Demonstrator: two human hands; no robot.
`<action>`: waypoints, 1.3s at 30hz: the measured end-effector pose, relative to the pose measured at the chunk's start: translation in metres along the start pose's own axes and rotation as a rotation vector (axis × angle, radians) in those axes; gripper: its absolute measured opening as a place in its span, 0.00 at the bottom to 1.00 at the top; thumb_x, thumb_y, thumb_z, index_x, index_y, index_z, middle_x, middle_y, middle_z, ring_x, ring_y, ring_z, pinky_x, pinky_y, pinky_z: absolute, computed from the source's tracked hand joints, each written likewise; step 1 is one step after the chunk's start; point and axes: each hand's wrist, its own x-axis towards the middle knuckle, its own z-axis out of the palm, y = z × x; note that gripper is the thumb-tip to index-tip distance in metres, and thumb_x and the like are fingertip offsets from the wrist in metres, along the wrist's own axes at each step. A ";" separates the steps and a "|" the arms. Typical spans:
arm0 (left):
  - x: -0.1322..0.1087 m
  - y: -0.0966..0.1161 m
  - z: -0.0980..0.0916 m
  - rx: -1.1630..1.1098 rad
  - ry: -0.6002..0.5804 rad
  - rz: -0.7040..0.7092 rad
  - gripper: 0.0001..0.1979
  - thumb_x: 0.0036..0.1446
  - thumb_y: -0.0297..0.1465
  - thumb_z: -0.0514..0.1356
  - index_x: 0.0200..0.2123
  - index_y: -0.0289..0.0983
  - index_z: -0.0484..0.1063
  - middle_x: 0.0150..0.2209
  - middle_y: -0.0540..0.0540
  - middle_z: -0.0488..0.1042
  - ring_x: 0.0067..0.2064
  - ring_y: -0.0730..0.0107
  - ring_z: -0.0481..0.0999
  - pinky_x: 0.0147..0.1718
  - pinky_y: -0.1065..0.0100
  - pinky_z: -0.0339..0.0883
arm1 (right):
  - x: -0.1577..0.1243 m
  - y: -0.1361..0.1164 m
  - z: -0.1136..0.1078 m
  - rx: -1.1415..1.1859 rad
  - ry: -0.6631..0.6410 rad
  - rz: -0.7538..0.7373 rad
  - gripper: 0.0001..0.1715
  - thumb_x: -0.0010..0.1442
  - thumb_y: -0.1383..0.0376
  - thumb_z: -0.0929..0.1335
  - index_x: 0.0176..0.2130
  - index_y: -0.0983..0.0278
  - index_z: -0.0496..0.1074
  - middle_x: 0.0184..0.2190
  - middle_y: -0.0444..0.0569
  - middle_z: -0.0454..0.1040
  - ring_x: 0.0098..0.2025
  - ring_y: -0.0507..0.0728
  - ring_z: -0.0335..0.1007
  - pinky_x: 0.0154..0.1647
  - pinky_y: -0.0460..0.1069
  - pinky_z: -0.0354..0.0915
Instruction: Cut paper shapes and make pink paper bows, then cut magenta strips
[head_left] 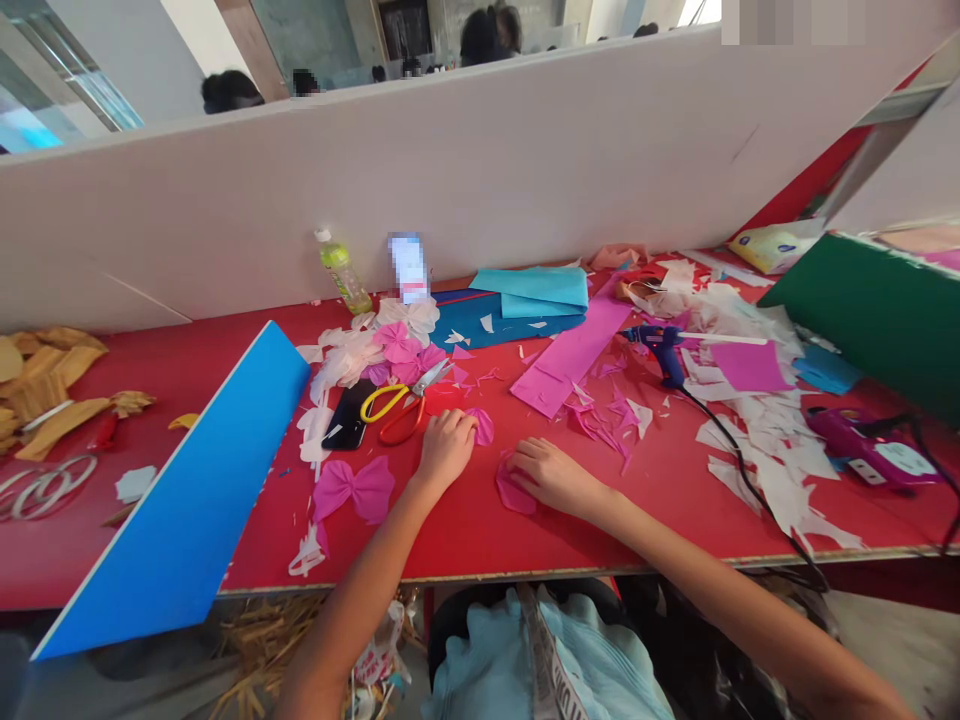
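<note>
My left hand [448, 445] rests on the red table with its fingertips closed on a small rounded piece of pink crepe paper [485, 428]. To its right, my right hand [551, 468] has its fingers curled over a larger rounded pink paper piece [514, 492], partly hidden under them. Just left of my left hand lie scissors [403, 405] with one yellow and one orange handle, blades apart. A pink paper bow shape [354, 488] lies nearer the front edge. Behind it, a black phone [347, 418] sits partly under the scissors.
Pink paper flowers [401, 345], a green-labelled bottle [345, 272] and an upright phone [409, 268] stand toward the back partition. A folded pink sheet [566, 355], a blue glue gun [661, 350] with its cord, and white scraps [780, 450] lie right. Blue [202, 490] and green [870, 310] boards flank the space.
</note>
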 end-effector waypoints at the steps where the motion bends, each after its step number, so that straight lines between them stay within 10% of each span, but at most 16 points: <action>1: 0.000 0.000 0.000 0.011 0.000 -0.006 0.06 0.59 0.27 0.52 0.38 0.39 0.68 0.37 0.47 0.71 0.41 0.64 0.68 0.41 0.63 0.58 | 0.000 -0.001 0.000 -0.012 0.002 -0.012 0.08 0.62 0.68 0.62 0.35 0.66 0.70 0.32 0.50 0.69 0.34 0.55 0.63 0.38 0.49 0.57; 24: 0.001 -0.003 -0.004 -0.030 -0.032 -0.069 0.05 0.57 0.28 0.55 0.34 0.39 0.70 0.35 0.48 0.71 0.41 0.64 0.68 0.42 0.61 0.56 | 0.022 0.051 -0.028 -0.073 0.151 -0.062 0.17 0.66 0.67 0.56 0.35 0.67 0.70 0.32 0.53 0.68 0.34 0.55 0.62 0.35 0.49 0.57; 39: -0.001 -0.001 -0.006 -0.013 -0.068 0.040 0.06 0.57 0.27 0.54 0.34 0.38 0.71 0.37 0.46 0.71 0.41 0.66 0.67 0.42 0.62 0.55 | 0.044 0.050 -0.002 -0.215 0.035 -0.123 0.15 0.65 0.69 0.59 0.34 0.67 0.72 0.30 0.51 0.66 0.32 0.54 0.58 0.33 0.48 0.52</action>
